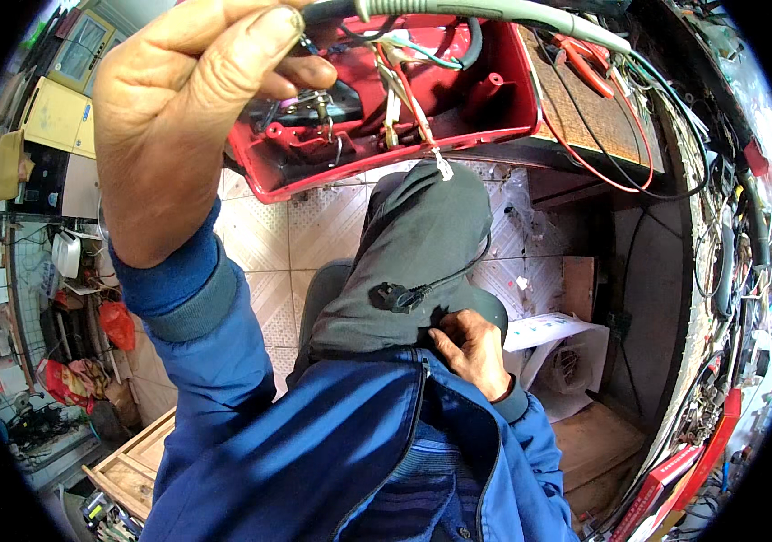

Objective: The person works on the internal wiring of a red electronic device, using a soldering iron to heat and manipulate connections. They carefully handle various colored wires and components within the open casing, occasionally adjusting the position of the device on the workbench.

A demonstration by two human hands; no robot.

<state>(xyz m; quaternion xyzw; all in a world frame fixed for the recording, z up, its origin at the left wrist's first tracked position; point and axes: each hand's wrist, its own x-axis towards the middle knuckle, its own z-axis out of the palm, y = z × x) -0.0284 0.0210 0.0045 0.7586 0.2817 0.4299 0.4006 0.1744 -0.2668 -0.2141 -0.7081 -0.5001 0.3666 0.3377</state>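
Observation:
My left hand [214, 81] is raised at the upper left, thumb and fingers closed on the dark end of a thick grey cable [494, 11]. Below the cable is an open red plastic housing [386, 155] with wires and metal parts inside. A red wire with a pale connector [443, 168] hangs over its near rim. Down at my lap, my right hand [474, 352] is closed, its fingers curled against the dark trousers; whatever lies in them is hidden. A black plug [395, 296] with a cord rests on my thigh, just beyond the right hand.
Red-handled pliers [585, 68] lie on the wooden bench top [616, 135] at the right, among loose red and black wires. Clutter lines the right side. White sheets [548, 332] lie beneath the bench. A wooden crate [133, 462] stands at the lower left.

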